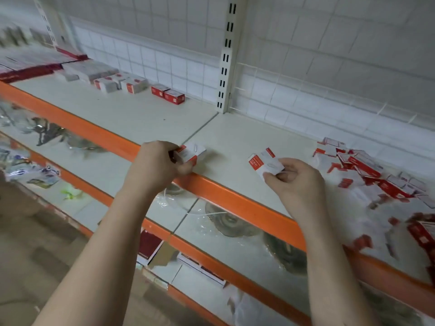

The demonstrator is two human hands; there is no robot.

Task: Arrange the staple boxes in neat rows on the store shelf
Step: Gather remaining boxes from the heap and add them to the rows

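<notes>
My left hand (160, 162) grips small red-and-white staple boxes (191, 152) at the front edge of the white shelf (141, 114). My right hand (294, 178) pinches two more boxes (264, 162) just above the shelf, further right. A loose heap of the same boxes (367, 168) lies on clear plastic at the right. At the back left, boxes stand in a row (168, 94), with more rows (117, 82) beyond them, blurred.
An orange rail (235, 198) edges the shelf front. A slotted upright post (227, 55) and wire grid back panel (317, 67) close the rear. Lower shelves (211, 220) hold wrapped discs and packets. Bare shelf lies between the row and my hands.
</notes>
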